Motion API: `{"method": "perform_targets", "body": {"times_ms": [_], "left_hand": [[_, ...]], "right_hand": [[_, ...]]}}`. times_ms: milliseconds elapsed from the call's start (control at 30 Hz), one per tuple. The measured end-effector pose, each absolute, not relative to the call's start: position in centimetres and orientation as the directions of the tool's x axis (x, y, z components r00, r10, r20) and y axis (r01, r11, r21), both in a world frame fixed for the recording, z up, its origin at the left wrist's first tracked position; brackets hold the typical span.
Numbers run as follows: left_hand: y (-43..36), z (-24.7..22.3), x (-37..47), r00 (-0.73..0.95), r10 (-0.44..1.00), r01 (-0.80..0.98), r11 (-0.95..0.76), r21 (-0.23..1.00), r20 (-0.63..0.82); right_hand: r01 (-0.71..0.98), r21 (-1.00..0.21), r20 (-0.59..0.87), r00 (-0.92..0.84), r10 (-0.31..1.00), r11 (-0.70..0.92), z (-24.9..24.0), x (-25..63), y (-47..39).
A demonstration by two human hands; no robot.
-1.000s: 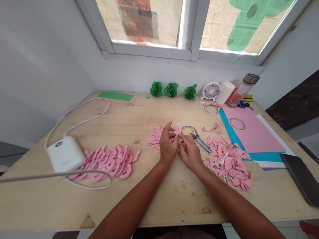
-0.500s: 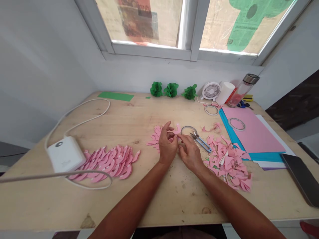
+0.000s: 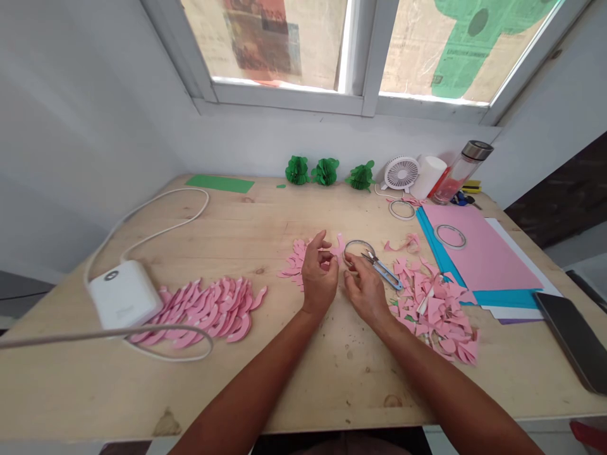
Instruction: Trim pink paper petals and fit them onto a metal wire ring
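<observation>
My left hand (image 3: 320, 272) is closed in a pinch on a curved pink paper piece (image 3: 340, 241), whose end sticks up beyond the fingertips. Just right of it is my right hand (image 3: 365, 287), with thumb and fingers curled together at the near-left edge of a thin tape roll (image 3: 359, 242). Whether anything small lies between those fingertips I cannot make out. Small blue-handled snips (image 3: 386, 273) lie beside the right hand, blades toward the roll. Partly hidden behind the left hand is a cluster of small pink paper pieces (image 3: 294, 259).
Curved pink strips (image 3: 218, 309) lie beside a white power bank (image 3: 124, 296) with its cable. Pink scraps (image 3: 439, 313) spread on the right, by coloured sheets (image 3: 493, 253) and a phone (image 3: 571, 341). Green paper shapes (image 3: 325, 171), a fan (image 3: 401, 173) and a bottle (image 3: 465, 170) stand behind.
My right hand has drawn away to the right from the left fingertips, leaving a gap between the hands. The left hand stays in place with the pink paper piece.
</observation>
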State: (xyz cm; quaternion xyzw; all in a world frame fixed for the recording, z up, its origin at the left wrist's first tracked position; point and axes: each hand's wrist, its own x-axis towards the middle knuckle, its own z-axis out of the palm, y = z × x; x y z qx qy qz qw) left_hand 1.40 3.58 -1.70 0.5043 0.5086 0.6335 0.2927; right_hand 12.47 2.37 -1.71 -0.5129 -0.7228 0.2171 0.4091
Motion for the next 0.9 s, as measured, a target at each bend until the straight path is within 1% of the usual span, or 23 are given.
{"method": "perform_targets", "body": {"times_ms": [133, 333, 667, 767, 900], "left_hand": [[3.4, -1.8, 1.7, -0.274, 0.899, 0.111, -0.324, 0.94, 0.342], [3.0, -1.8, 2.1, -0.211, 0.915, 0.079, -0.334, 0.939, 0.344], [2.7, -1.7, 2.3, -0.165, 0.912, 0.115, -0.36, 0.926, 0.375], [2.9, -1.8, 2.3, -0.174, 0.918, 0.064, -0.349, 0.935, 0.355], [3.2, -2.0, 2.3, -0.178, 0.941, -0.038, -0.299, 0.954, 0.288]], "right_hand": [[0.453, -0.828, 0.338, -0.064, 0.939, 0.33, -1.3, 12.7, 2.7], [0.322, -0.918, 0.253, 0.031, 0.967, 0.23, -1.1, 13.1, 3.2], [0.152, -0.976, 0.167, 0.08, 0.983, 0.154, -0.8, 13.1, 3.4], [0.103, -0.986, 0.141, 0.116, 0.983, 0.13, -1.0, 13.3, 3.6], [0.058, -0.994, 0.096, 0.155, 0.983, 0.088, -1.2, 13.6, 3.9]]}}
